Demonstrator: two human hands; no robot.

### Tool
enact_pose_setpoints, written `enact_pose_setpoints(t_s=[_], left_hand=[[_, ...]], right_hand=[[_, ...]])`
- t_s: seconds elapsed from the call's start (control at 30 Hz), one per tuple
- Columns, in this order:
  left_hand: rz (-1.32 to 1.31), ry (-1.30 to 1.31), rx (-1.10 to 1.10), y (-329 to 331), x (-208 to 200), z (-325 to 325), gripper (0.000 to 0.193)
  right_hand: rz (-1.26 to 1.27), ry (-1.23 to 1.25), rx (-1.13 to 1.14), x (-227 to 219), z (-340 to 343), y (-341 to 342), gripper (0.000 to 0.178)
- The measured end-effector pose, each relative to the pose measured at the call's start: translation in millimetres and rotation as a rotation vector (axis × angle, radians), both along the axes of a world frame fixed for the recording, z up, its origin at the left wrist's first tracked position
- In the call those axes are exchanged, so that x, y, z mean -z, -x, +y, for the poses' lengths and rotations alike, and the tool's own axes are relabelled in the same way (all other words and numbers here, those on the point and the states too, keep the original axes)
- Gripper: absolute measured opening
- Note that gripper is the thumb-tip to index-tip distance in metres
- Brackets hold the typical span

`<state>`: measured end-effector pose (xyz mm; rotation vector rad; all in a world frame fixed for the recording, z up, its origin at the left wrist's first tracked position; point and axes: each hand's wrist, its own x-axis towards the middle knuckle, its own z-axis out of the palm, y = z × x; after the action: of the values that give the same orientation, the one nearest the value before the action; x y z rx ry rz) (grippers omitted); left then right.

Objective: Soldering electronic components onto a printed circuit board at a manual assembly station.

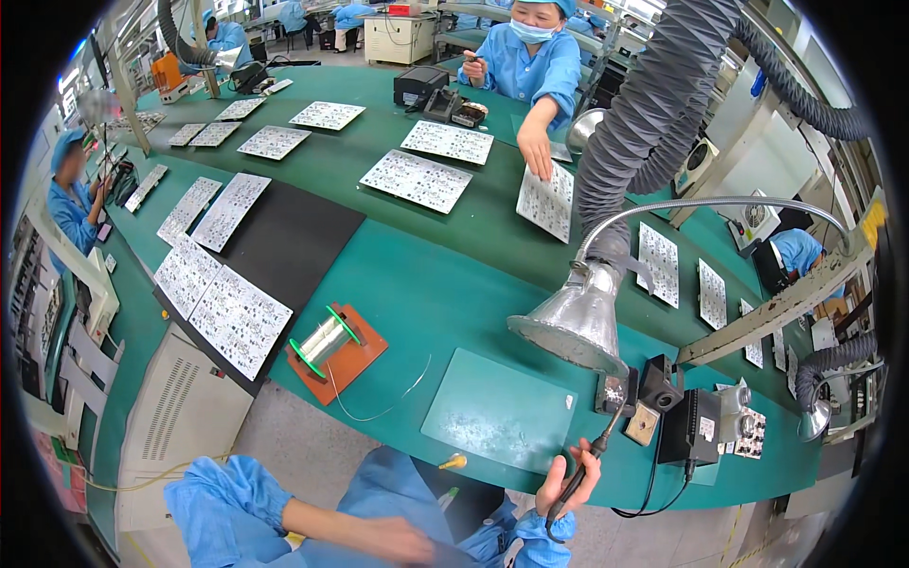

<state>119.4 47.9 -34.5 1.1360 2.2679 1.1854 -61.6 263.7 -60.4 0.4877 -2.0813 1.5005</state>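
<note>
My right hand [573, 478] is closed round the handle of a soldering iron [598, 443], whose tip points up toward its stand [617, 388]. A cable hangs from the iron past my wrist. Low in front of my body, my left hand [400, 540] is smeared by motion, so its fingers cannot be made out. A pale green work mat [497, 407] lies on the bench left of the iron. Further left, a spool of solder wire [325, 343] with green rims sits on a brown board [365, 358], its loose wire end trailing over the bench.
A metal fume hood [573, 317] on a grey hose hangs over the bench. Behind the iron stand a black soldering station [689, 426] and a sponge tray [642, 424]. White circuit panels [241, 320] lie at left. Across the bench, a co-worker's hand [536, 151] touches another panel [546, 204].
</note>
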Motion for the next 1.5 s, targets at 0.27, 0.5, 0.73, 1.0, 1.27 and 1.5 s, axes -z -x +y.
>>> enact_pose_setpoints(t_s=[0.27, 0.5, 0.73, 1.0, 1.27, 1.5], left_hand=[[0.778, 0.327, -0.507, 98.4, -143.2, -96.6, 0.017], [1.097, 0.030, -0.614, 116.9, -239.5, -79.0, 0.025], [1.029, 0.098, -0.537, 112.8, -241.9, -64.9, 0.020], [0.972, 0.117, -0.533, 111.2, -231.9, -58.1, 0.016], [0.947, 0.096, -0.509, 126.8, -236.3, -53.2, 0.012], [0.897, 0.195, -0.608, 147.5, -224.8, -75.7, 0.011]], right_hand=[[-0.012, -0.002, 0.007, -0.8, 0.4, 0.7, 0.040], [-0.021, 0.032, 0.005, 1.4, -0.9, 0.8, 0.040], [-0.013, 0.053, 0.022, 3.4, -3.0, 1.2, 0.040], [-0.057, 0.030, 0.023, 2.5, -0.6, -0.3, 0.040], [-0.045, 0.026, 0.035, 5.8, -0.8, 0.1, 0.041], [-0.022, 0.053, -0.009, 4.7, -2.6, -0.5, 0.041]])
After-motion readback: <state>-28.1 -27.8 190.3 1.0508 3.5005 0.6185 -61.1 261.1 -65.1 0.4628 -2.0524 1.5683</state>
